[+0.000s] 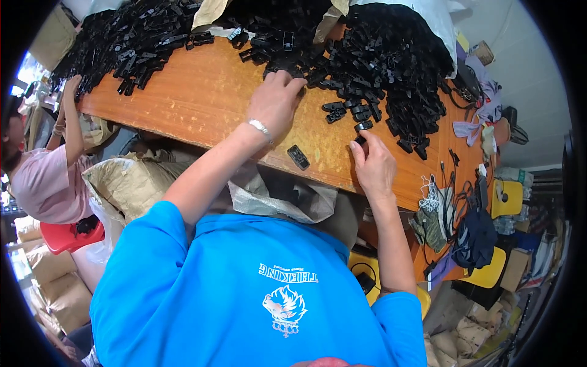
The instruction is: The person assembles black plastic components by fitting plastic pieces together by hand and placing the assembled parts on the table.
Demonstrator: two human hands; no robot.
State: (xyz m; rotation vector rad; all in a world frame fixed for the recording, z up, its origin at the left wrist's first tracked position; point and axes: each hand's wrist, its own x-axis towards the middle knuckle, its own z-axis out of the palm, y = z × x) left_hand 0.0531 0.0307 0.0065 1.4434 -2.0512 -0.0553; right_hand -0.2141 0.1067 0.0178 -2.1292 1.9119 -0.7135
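Observation:
My left hand (276, 101) reaches into the near edge of a heap of small black plastic pieces (397, 67). Its thumb is apart from the bent fingers, whose tips are partly hidden among the pieces. On the right, my right hand (374, 164) pinches a black plastic piece (361, 140) between thumb and fingers, just above the wooden table (202, 92). Another dark piece with a shiny top (364, 125) is at its fingertips. A single black rectangular piece (298, 157) lies between my hands by the table's front edge.
A second heap of black pieces (131, 37) covers the far left, where a person in a pink shirt (52, 183) sits. Cords and cloth (449, 208) lie on the right end. An open sack (284, 205) hangs below the front edge; yellow stools (489, 266) stand at right.

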